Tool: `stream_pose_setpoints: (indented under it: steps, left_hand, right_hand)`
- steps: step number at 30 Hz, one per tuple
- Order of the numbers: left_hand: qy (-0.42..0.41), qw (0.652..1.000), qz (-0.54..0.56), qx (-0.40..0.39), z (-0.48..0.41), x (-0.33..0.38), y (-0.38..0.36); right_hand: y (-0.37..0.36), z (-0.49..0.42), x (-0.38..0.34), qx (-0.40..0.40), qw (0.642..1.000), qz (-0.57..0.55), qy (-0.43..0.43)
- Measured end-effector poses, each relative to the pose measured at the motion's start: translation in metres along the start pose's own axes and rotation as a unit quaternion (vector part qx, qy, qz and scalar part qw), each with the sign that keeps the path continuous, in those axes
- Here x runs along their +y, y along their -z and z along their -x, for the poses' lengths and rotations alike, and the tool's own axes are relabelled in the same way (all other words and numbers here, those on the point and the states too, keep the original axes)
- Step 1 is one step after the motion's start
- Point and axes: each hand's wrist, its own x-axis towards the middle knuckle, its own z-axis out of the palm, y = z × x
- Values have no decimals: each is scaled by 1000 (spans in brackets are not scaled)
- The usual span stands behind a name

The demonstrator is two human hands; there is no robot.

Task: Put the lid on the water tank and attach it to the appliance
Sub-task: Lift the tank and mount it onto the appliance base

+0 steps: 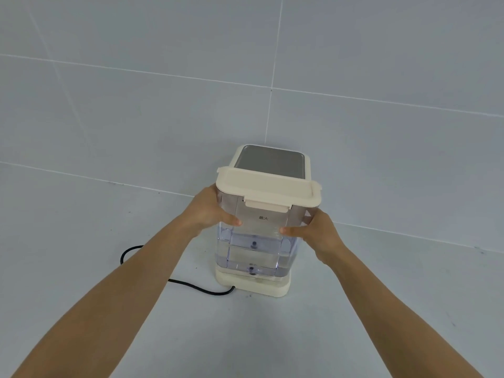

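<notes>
A clear water tank [256,252], partly filled with water, stands upright on the cream base of the appliance [253,285]. A cream lid [268,188] with a front latch tab covers the tank's top. My left hand [210,210] grips the tank's left side, thumb on the front face. On the right side, my right hand [316,233] holds it the same way. Behind the tank rises the appliance body with a grey metal top panel [271,160]. Whether the tank's bottom is fully seated in the base cannot be told.
A black power cord [152,266] loops on the grey surface to the left of the base. A grey tiled wall stands close behind the appliance. The grey surface extends in front and to both sides.
</notes>
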Motion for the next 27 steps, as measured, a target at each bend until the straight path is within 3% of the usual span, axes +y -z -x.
stream_pose_setpoints:
  steps: [27]
  left_hand:
    - [15,999,30,-11,-25,-28,2]
  right_hand:
    - [-11,-9,19,48,999,17,4]
